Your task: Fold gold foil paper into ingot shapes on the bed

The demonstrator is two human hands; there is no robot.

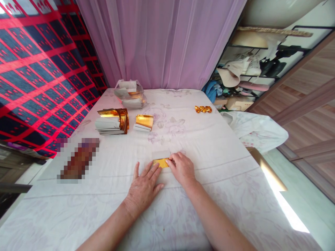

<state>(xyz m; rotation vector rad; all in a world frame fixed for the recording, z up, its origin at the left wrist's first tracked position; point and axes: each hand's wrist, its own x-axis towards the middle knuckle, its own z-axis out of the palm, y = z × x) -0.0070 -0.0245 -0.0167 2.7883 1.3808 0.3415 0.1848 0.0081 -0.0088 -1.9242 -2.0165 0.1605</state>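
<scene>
Best, I'd say, to press the gold paper point(160, 162) flat under the spread left hand point(143, 185), the right hand point(183, 169) pinching its end squarely.

Two hands point(144, 188), two stacks point(108, 125) (one bag point(139, 90))

The near foil paper point(160, 163) is gold; the leftmost foil stack point(108, 125), orange-gold and greyish white. The far-right foil ornaments point(202, 109) are amber-gold. White tablecloth point(211, 157) with pale mauve flowers, lilac far curtain point(162, 45); the left drape point(39, 59) is dark blue crossed by red bands.
</scene>
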